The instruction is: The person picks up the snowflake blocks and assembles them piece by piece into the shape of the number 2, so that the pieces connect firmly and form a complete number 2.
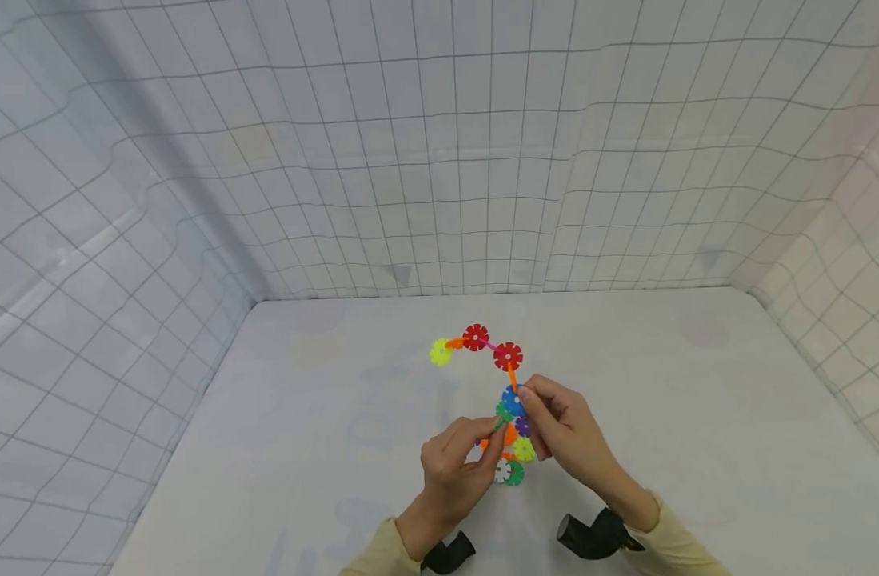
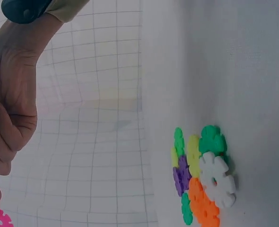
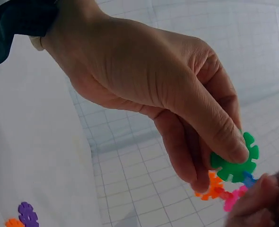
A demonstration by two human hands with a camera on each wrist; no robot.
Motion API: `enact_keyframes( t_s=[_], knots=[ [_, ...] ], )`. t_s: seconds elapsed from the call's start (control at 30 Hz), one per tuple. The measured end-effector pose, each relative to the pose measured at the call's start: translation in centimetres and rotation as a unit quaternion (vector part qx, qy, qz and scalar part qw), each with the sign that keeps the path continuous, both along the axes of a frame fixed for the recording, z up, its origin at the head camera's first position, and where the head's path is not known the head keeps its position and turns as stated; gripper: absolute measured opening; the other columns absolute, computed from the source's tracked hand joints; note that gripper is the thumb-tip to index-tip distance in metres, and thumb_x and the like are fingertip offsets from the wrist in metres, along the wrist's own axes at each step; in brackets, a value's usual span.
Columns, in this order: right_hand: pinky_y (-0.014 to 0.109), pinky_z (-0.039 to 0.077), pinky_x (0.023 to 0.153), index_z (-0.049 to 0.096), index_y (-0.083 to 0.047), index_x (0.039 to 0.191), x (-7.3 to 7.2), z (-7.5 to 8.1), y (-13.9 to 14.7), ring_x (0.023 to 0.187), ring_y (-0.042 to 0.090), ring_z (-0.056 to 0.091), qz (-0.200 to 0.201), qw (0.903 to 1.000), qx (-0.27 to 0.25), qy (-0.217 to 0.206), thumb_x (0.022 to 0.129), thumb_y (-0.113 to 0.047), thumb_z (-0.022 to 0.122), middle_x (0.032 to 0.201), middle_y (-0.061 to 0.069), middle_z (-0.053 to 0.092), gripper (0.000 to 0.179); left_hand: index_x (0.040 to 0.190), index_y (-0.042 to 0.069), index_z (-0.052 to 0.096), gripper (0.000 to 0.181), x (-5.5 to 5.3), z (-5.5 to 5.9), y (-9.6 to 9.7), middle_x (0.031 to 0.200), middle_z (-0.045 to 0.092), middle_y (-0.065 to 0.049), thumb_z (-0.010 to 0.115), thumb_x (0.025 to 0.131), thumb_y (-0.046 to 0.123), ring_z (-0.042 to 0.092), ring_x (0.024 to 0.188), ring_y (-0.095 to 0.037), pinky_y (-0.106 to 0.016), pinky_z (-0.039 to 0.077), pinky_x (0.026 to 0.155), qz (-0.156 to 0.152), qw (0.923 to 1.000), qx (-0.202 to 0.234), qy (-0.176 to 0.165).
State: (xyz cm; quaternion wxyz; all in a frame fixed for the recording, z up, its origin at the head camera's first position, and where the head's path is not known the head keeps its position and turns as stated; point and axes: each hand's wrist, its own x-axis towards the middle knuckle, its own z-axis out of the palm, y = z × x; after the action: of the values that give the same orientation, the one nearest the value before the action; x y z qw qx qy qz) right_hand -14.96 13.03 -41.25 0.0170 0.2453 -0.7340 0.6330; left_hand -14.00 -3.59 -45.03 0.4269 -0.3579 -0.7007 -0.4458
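My right hand [image 1: 569,432] pinches a blue snowflake disc [image 1: 510,399] at the lower end of a chain of slotted plastic discs. From there the chain runs up through orange, a red disc [image 1: 508,356], pink, another red disc [image 1: 476,337] and orange to a yellow disc [image 1: 441,353]. Fingertips of my left hand [image 1: 453,468] pinch a small green disc [image 1: 500,424], seen nearly edge-on, close beside the blue one. In the right wrist view, the right thumb lies on a green disc [image 3: 234,170], with a blue piece [image 3: 249,179] beside the left fingers.
Loose discs lie on the white table [image 1: 302,448] under my hands: a white disc [image 2: 216,179], orange discs [image 2: 203,203], a purple disc [image 2: 183,172], plus yellow and green ones. White grid-patterned curtains [image 1: 439,160] enclose the table's back and sides.
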Motion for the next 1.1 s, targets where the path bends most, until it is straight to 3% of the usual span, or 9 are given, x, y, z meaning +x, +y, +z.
enact_keyframes(
  t_s=[0.23, 0.43, 0.6, 0.97, 1.1],
  knots=[
    [0.028, 0.039, 0.033, 0.053, -0.006, 0.081, 0.40, -0.04, -0.47, 0.037, 0.015, 0.046, -0.026, 0.9996, 0.006, -0.006, 0.100, -0.005, 0.047, 0.048, 0.001, 0.046, 0.019, 0.093, -0.004, 0.065, 0.015, -0.27, -0.13, 0.05, 0.077, 0.066, -0.009, 0.064, 0.092, 0.011, 0.065, 0.065, -0.013, -0.018, 0.051, 0.060, -0.016, 0.9996, 0.022, -0.004],
    [0.028, 0.040, 0.034, 0.051, -0.004, 0.080, 0.33, -0.02, -0.35, 0.037, 0.017, 0.046, -0.030, 0.9993, -0.007, -0.020, 0.101, -0.008, 0.045, 0.050, 0.003, 0.045, 0.022, 0.090, -0.004, 0.067, 0.009, -0.52, -0.20, 0.03, 0.075, 0.066, -0.009, 0.071, 0.084, 0.001, 0.062, 0.060, -0.011, -0.018, 0.051, 0.056, -0.051, 0.9958, 0.058, -0.049],
    [0.028, 0.039, 0.033, 0.052, -0.003, 0.080, 0.44, 0.11, -0.45, 0.036, 0.016, 0.046, -0.050, 0.9985, -0.013, -0.017, 0.101, -0.010, 0.046, 0.049, 0.003, 0.046, 0.023, 0.090, -0.003, 0.068, 0.018, -0.50, -0.17, 0.05, 0.076, 0.067, -0.009, 0.075, 0.074, -0.009, 0.062, 0.061, -0.010, -0.019, 0.051, 0.055, -0.062, 0.9922, 0.077, -0.076],
    [0.026, 0.037, 0.031, 0.053, -0.003, 0.077, 0.57, 0.29, -0.55, 0.033, 0.013, 0.045, -0.071, 0.9975, 0.006, -0.001, 0.098, 0.000, 0.049, 0.047, 0.002, 0.045, 0.021, 0.093, -0.001, 0.069, 0.011, -0.20, -0.14, 0.02, 0.080, 0.068, -0.007, 0.070, 0.087, 0.008, 0.063, 0.064, -0.009, -0.018, 0.051, 0.058, -0.046, 0.9940, 0.058, -0.081],
    [0.027, 0.038, 0.031, 0.054, -0.004, 0.079, 0.59, 0.38, -0.46, 0.033, 0.013, 0.046, -0.059, 0.9981, 0.012, -0.010, 0.098, -0.003, 0.049, 0.047, 0.002, 0.045, 0.020, 0.093, -0.003, 0.069, 0.011, -0.19, -0.32, 0.05, 0.080, 0.068, -0.009, 0.069, 0.087, 0.006, 0.065, 0.067, -0.011, -0.019, 0.052, 0.060, -0.045, 0.9959, 0.052, -0.059]
  ],
)
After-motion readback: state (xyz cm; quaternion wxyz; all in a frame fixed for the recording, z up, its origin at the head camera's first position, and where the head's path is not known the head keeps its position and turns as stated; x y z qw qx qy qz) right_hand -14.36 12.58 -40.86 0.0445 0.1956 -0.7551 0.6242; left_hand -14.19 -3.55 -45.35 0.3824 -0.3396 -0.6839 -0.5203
